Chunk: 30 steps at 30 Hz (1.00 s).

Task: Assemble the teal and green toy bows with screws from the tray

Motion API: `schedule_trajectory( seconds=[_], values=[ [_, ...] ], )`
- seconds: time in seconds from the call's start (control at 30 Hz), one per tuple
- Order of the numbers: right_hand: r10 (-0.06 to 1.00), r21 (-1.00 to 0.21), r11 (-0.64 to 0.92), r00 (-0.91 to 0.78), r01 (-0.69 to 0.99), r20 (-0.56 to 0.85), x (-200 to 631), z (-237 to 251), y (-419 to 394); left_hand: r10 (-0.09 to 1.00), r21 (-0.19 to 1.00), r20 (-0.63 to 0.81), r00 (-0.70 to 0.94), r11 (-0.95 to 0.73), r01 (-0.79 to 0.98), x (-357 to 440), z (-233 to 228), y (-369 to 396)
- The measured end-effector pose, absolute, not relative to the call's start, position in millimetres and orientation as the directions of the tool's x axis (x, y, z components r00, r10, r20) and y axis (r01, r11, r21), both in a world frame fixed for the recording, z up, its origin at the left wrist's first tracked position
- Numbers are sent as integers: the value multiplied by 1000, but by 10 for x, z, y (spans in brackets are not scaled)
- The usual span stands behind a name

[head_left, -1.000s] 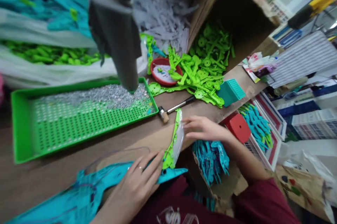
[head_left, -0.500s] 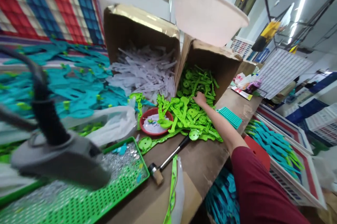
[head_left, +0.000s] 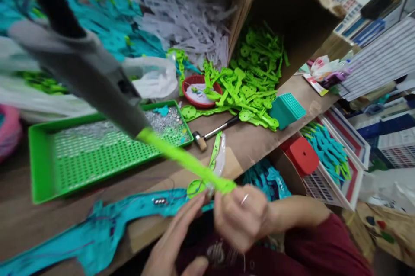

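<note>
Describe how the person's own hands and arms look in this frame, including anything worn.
Both hands are bare, without gloves. The right hand wears a thin ring on one of its fingers, and its arm has a dark red sleeve pushed back above the wrist. The left hand is blurred; no ring or sleeve can be made out on it.

both hands meet low at centre: right hand (head_left: 241, 217) fisted, left hand (head_left: 175, 241) open-fingered beside it.

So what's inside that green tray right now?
The green tray holds a spread of small silvery pieces along its far side, plus a few teal bits at the far right corner. The near side shows bare perforated floor. The blurred grey tool hides part of the far side.
</note>
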State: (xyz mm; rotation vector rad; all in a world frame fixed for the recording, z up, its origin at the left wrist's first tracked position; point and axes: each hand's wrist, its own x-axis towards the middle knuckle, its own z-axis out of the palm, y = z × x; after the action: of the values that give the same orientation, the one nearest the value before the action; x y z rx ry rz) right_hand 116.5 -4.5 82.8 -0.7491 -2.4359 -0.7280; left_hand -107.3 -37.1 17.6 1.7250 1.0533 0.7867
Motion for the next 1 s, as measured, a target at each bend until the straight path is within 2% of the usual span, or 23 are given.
schedule_trajectory(
  seconds=[0.03, 0.07, 0.13, 0.2, 0.23, 0.27, 0.3, 0.33, 0.37, 0.4, 0.43, 0.47, 0.5, 0.57, 0.63, 0.73, 1.0],
  values=[
    [305, 306, 772, -747, 558, 591, 1010, 717, -228, 911, 975, -130, 392, 45, 220, -981, 243, -471],
    [264, 259, 825, -748, 503, 609, 889, 612, -357, 887, 962, -273, 373, 238, 136, -890, 293, -552],
    [169, 196, 899, -723, 392, 670, 771, 455, -488, 825, 896, -413, 387, 444, 10, -742, 348, -650],
    [5, 236, 928, -643, 288, 765, 832, 399, -513, 817, 895, -381, 433, 443, -48, -672, 370, -669],
    [-50, 249, 925, -559, 286, 828, 920, 404, -501, 831, 916, -343, 438, 399, -39, -668, 378, -656],
    [-50, 222, 920, -466, 322, 884, 1034, 423, -473, 851, 941, -304, 427, 338, -5, -680, 383, -628],
    [32, 130, 907, -374, 400, 927, 1164, 445, -426, 879, 963, -262, 397, 263, 54, -705, 387, -588],
    [202, -37, 863, -277, 504, 939, 1294, 459, -353, 911, 976, -212, 353, 177, 130, -735, 387, -535],
    [423, -251, 763, -167, 595, 891, 1414, 456, -250, 940, 973, -150, 308, 85, 214, -766, 381, -470],
    [640, -465, 604, -45, 647, 767, 1511, 429, -119, 958, 955, -81, 274, -4, 295, -792, 370, -395],
    [805, -651, 413, 80, 637, 589, 1579, 377, 36, 966, 926, -17, 256, -81, 368, -809, 352, -314],
    [899, -783, 244, 170, 572, 404, 1617, 302, 206, 965, 892, 25, 261, -139, 429, -816, 329, -233],
    [943, -863, 123, 213, 490, 255, 1626, 211, 377, 958, 859, 39, 285, -178, 480, -815, 302, -157],
    [966, -901, 47, 209, 432, 151, 1583, 12, 677, 934, 812, -3, 356, -205, 546, -795, 243, -40],
    [971, -903, 54, 187, 425, 146, 1511, -153, 862, 913, 790, -54, 405, -209, 577, -774, 193, 20],
    [973, -909, 65, 174, 411, 149, 1446, -278, 921, 907, 798, -44, 419, -220, 562, -777, 154, 29],
    [971, -894, 131, 127, 429, 203, 1446, -257, 826, 908, 852, -36, 418, -190, 487, -833, 90, 24]
  ],
)
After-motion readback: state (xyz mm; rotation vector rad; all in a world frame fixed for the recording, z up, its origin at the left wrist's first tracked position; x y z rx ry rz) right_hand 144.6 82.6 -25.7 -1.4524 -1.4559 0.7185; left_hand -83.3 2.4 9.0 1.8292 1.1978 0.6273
